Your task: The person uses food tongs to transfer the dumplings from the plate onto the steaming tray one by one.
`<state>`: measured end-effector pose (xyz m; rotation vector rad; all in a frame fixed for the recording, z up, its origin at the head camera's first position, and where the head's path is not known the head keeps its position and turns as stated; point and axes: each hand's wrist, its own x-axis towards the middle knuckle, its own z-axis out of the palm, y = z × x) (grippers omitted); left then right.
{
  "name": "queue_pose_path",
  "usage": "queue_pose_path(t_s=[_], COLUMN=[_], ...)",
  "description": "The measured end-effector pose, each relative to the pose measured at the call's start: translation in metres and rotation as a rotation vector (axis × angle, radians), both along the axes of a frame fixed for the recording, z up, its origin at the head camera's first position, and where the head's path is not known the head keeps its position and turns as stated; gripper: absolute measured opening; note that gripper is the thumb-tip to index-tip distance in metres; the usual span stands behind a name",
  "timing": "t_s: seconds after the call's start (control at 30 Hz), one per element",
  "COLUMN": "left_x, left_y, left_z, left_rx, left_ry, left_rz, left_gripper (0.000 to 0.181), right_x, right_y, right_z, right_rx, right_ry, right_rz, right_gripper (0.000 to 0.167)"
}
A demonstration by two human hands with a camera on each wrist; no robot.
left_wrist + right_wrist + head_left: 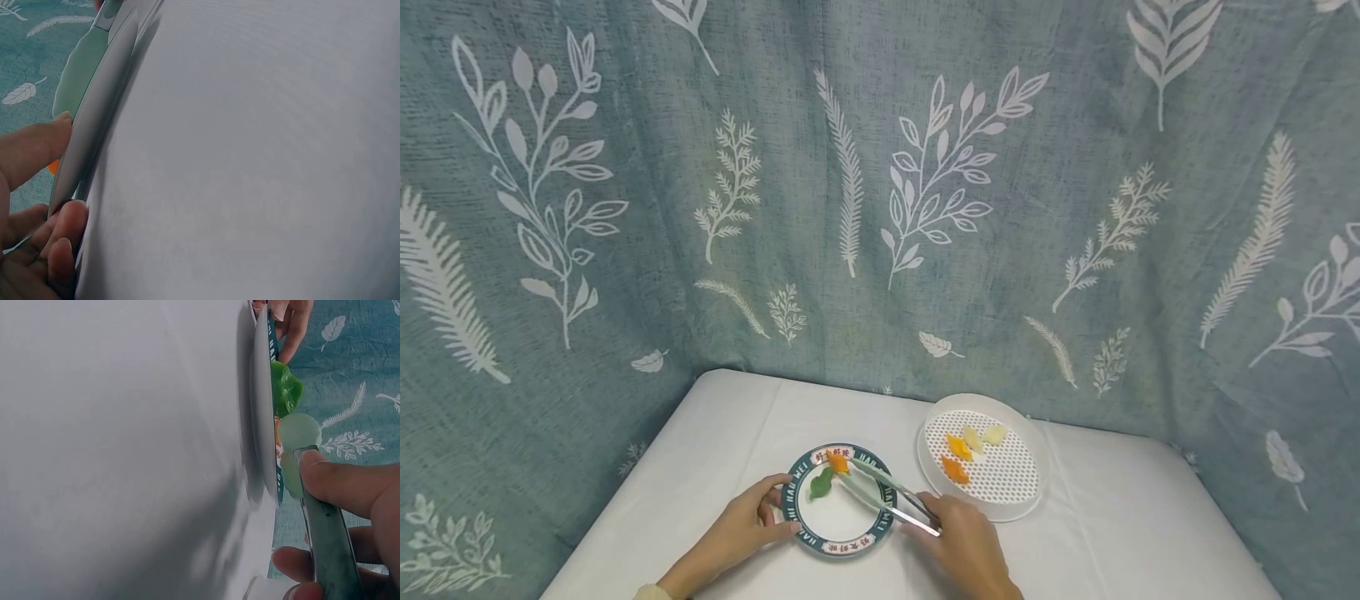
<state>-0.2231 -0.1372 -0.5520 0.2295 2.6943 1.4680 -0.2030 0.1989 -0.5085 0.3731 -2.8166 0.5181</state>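
Note:
A round plate (842, 523) with a dark green lettered rim lies on the white table. My left hand (741, 521) pinches its left rim; in the left wrist view the thumb (37, 150) is on top and fingers curl underneath. My right hand (966, 537) holds metal tongs (917, 523) with pale green tips, reaching over the plate from the right. An orange dumpling-like piece (837, 462) is at the tips near the far rim; I cannot tell whether they clasp it. Beside it on the plate rests a glossy green dumpling-like piece (822, 483).
To the right of the plate stands a round white perforated tray (1015, 479). It holds an orange piece (955, 469), a yellow-orange piece (958, 447) and two pale yellow pieces (996, 434). A blue-green leaf-patterned curtain (865, 317) hangs behind the table (1112, 517).

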Motion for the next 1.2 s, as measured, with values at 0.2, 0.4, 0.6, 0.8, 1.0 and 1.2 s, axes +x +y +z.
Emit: queue_pose_path(t_s=[0.2,0.4,0.6,0.8,1.0,1.2], left_x=[-0.001,-0.001,0.000,0.000,0.000,-0.001], left_y=[0.000,0.000,-0.001,-0.001,-0.001,-0.002], left_z=[-0.001,-0.002,0.000,0.000,-0.002,-0.002], left_rx=[-0.002,-0.004,0.005,0.013,0.024,0.028], left_ry=[0.007,0.010,0.010,0.002,0.000,0.007], left_rz=[-0.001,-0.006,-0.013,-0.015,-0.017,-0.018], left_gripper=[0.083,0.083,0.081,0.082,0.082,0.083], right_x=[-0.001,-0.003,-0.006,-0.010,-0.012,-0.012], right_y=[-0.009,-0.016,-0.023,-0.027,-0.026,-0.024], right_z=[-0.001,-0.003,-0.006,-0.010,-0.014,-0.015], right_rx=[0.049,0.092,0.079,0.069,0.102,0.078], right_ry=[0.037,0.058,0.033,0.023,0.047,0.069], right_rz=[0.003,-0.007,-0.033,-0.043,-0.019,0.008], right_gripper=[0.043,0.048,0.054,0.056,0.052,0.049])
